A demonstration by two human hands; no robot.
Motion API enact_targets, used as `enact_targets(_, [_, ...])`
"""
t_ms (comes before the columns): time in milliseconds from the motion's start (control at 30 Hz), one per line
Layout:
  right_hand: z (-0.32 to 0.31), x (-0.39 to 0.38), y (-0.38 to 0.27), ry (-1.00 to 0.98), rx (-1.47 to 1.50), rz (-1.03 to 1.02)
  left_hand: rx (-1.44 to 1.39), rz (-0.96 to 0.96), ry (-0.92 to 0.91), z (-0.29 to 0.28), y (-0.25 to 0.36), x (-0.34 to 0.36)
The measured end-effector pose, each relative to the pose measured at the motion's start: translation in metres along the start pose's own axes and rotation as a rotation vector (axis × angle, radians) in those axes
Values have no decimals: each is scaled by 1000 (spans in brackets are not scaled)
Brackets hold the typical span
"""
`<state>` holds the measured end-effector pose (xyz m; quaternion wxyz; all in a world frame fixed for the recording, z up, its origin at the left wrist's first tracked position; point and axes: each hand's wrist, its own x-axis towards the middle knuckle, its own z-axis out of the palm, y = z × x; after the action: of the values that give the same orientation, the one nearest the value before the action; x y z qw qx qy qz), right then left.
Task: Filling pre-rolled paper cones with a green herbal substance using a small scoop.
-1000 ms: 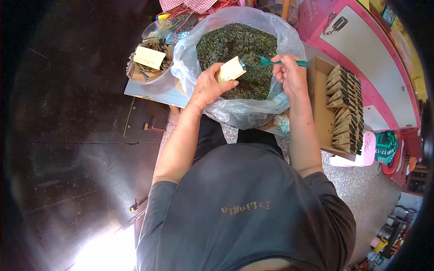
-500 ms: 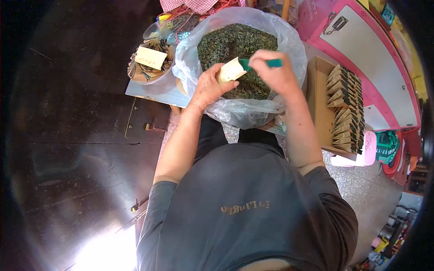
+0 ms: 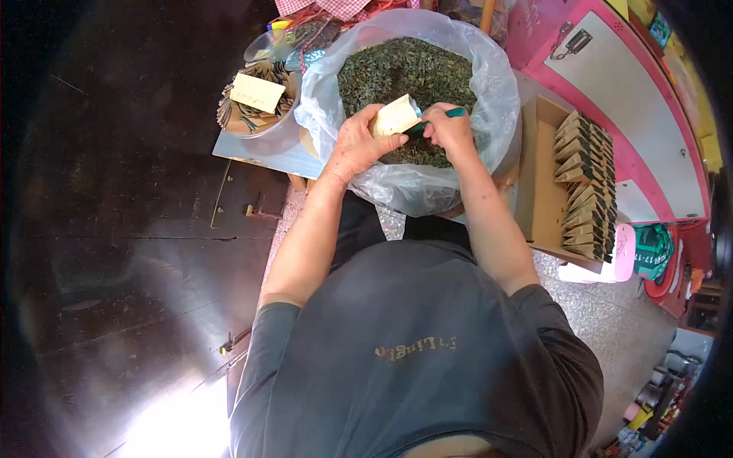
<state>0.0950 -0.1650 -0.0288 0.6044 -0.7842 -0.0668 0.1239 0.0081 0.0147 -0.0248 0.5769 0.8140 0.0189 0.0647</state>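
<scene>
My left hand [image 3: 360, 145] is closed round a small cream paper packet [image 3: 396, 117], held tilted with its mouth toward the right. Fingers bent, my right hand [image 3: 451, 131] grips a green scoop-like tool [image 3: 456, 112] beside that mouth. Part of the tool is hidden by the fingers, so its exact shape cannot be made out. Both hands are above a large clear plastic bag [image 3: 496, 84], spread open and filled with dark green dried leaves [image 3: 412, 69].
To the left, a clear tub [image 3: 267, 131] holds several brown paper packets under a cream packet [image 3: 258, 92]. At the right, a cardboard box [image 3: 544, 183] holds rows of filled brown packets [image 3: 586, 191]. Behind it stands a pink and white cabinet [image 3: 611, 84].
My right hand has moved down and slightly left, closer to the packet's mouth, and the green tool has turned in it. My left hand and the packet have shifted slightly right.
</scene>
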Motion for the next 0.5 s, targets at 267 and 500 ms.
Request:
enact_targets(267, [-41, -9, -5, 55, 410, 20, -19, -19, -11, 1, 7, -6])
enact_targets(500, [-66, -16, -30, 40, 482, -108, -28, -7, 14, 3, 4, 5])
